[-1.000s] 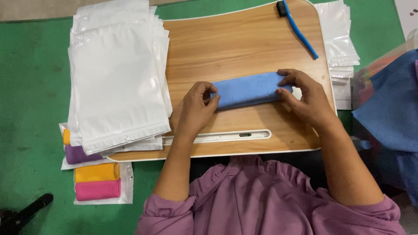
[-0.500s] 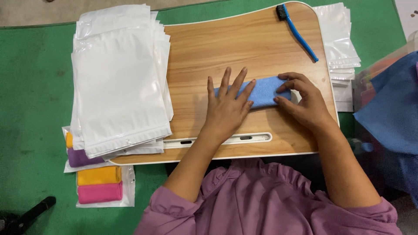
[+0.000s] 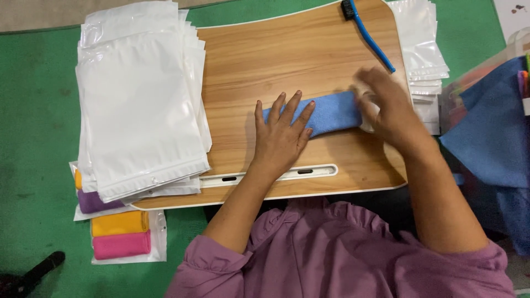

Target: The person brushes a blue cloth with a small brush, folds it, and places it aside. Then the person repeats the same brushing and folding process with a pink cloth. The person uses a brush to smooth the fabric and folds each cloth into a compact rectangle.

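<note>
A folded blue cloth (image 3: 337,112) lies across the middle of a wooden lap tray (image 3: 259,60). My left hand (image 3: 281,135) rests flat on the cloth's left end, fingers spread. My right hand (image 3: 389,107) is blurred at the cloth's right end, fingers curled over the edge; whether it grips the cloth is unclear.
A thick stack of white plastic pouches (image 3: 138,105) covers the tray's left side. More clear pouches (image 3: 425,44) lie at the right, with a blue brush (image 3: 370,33) at the tray's top edge. Packed yellow and pink cloths (image 3: 120,234) sit lower left. Blue fabric (image 3: 491,132) is heaped at right.
The left hand moved from the cloth's left end to lie flat on it. The right hand shifted up and right along the cloth's right end, now blurred.
</note>
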